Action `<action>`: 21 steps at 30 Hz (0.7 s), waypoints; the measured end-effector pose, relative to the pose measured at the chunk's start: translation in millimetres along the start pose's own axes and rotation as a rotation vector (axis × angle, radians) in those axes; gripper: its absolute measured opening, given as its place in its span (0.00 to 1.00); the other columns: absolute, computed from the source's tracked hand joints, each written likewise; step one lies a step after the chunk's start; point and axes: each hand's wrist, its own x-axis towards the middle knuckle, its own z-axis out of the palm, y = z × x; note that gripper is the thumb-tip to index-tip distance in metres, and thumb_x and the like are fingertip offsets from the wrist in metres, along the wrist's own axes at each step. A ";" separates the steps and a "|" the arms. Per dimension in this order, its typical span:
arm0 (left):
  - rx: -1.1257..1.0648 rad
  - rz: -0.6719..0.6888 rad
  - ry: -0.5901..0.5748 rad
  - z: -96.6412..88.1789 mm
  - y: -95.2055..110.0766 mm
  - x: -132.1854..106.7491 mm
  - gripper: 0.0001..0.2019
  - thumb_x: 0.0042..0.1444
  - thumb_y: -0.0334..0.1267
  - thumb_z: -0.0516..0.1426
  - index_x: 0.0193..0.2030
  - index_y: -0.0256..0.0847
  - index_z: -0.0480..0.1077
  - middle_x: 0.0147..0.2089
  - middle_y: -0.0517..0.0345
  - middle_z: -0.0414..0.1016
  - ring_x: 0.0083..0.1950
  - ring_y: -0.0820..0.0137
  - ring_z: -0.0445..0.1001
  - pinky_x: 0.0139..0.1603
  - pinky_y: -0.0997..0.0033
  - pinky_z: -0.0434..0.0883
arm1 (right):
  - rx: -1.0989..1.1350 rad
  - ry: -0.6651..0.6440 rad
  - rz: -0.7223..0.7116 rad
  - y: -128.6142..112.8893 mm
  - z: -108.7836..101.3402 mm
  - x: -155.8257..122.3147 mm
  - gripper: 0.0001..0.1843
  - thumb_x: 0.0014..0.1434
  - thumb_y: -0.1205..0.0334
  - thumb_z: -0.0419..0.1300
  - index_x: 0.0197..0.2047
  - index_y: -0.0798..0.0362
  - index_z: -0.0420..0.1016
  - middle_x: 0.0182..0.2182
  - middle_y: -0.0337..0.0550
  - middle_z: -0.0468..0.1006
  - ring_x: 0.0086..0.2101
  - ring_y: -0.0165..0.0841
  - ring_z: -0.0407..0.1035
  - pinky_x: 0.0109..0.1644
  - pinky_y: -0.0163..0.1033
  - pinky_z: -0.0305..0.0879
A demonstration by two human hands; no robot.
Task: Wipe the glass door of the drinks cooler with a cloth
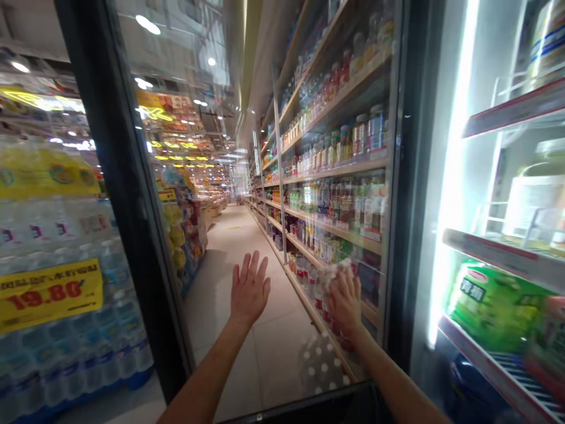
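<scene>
In front of me stands a glass door (229,259) in a black frame, with a shop aisle and bottle shelves showing in or through the glass. Upright, fingers a little spread, my left hand (250,288) is at the glass and holds nothing. To its right, my right hand (345,300) presses a whitish cloth (326,274) flat against the pane. Its fingers lie over the cloth, slightly blurred, and cover much of it.
On the right, lit cooler shelves (489,253) hold bottles and a green pack (489,306). Stacked water bottles (66,353) with a yellow price sign (50,294) stand left. A grey white-dotted shape (322,362) appears low in the glass.
</scene>
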 end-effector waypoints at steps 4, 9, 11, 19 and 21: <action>-0.016 -0.012 -0.004 0.6 2.6 -3.6 0.20 0.58 0.35 0.49 0.58 0.37 0.61 0.62 0.47 0.58 0.68 0.63 0.43 0.65 0.55 0.47 | -0.081 0.072 0.302 20.7 -4.7 6.2 0.23 0.57 0.66 0.48 0.56 0.58 0.61 0.62 0.59 0.51 0.63 0.50 0.38 0.57 0.64 0.49; -0.027 -0.044 -0.037 -1.1 5.4 -8.8 0.20 0.58 0.36 0.49 0.58 0.37 0.61 0.63 0.46 0.58 0.68 0.61 0.45 0.65 0.54 0.47 | 0.090 -0.041 0.040 -54.8 2.2 6.6 0.19 0.54 0.65 0.52 0.50 0.54 0.67 0.62 0.53 0.53 0.64 0.49 0.35 0.61 0.60 0.46; -0.020 -0.030 -0.048 -2.3 4.6 -12.3 0.21 0.58 0.36 0.49 0.58 0.37 0.61 0.63 0.46 0.58 0.68 0.61 0.44 0.65 0.54 0.48 | 0.136 -0.104 -0.093 -78.1 5.3 4.6 0.17 0.53 0.65 0.54 0.47 0.51 0.69 0.60 0.49 0.59 0.63 0.46 0.38 0.63 0.57 0.41; -0.038 -0.052 -0.075 0.2 5.1 -28.8 0.20 0.58 0.36 0.49 0.58 0.40 0.62 0.62 0.49 0.59 0.68 0.63 0.46 0.65 0.56 0.46 | -0.061 0.009 0.130 -8.8 -1.9 16.9 0.17 0.57 0.65 0.48 0.49 0.58 0.67 0.58 0.59 0.61 0.64 0.47 0.37 0.60 0.60 0.45; -0.044 -0.073 -0.083 0.8 7.3 -31.3 0.20 0.58 0.36 0.49 0.59 0.40 0.61 0.63 0.49 0.59 0.68 0.63 0.46 0.65 0.55 0.46 | -0.076 0.038 0.190 -7.7 -3.1 23.0 0.20 0.58 0.64 0.48 0.53 0.60 0.64 0.59 0.62 0.56 0.64 0.49 0.36 0.59 0.62 0.47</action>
